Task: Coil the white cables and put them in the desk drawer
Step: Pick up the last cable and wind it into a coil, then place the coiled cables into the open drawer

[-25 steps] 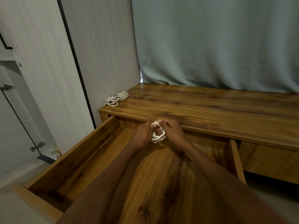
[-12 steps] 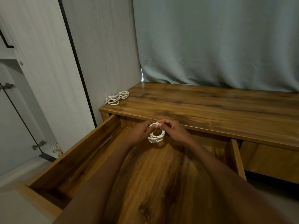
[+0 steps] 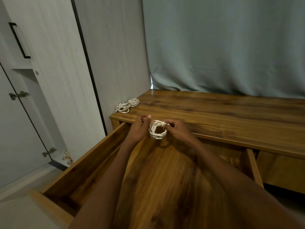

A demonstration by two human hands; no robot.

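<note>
Nearest, wood-grain drawer (image 3: 92, 164) stands pulled out; above its back end, right hand (image 3: 177, 131) pinches a small round coil (image 3: 157, 131) of white cord, left hand (image 3: 137, 129) beside it with fingers loosely apart, empty. Coiling looks finished; next, lower it into the drawer. Farther, a looser cable (image 3: 127, 105) awaits on the counter (image 3: 222, 116) corner.

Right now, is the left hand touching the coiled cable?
Apart. In the head view, a strip of drawer wood shows between the left hand and the coiled cable; only the right hand holds it.
</note>
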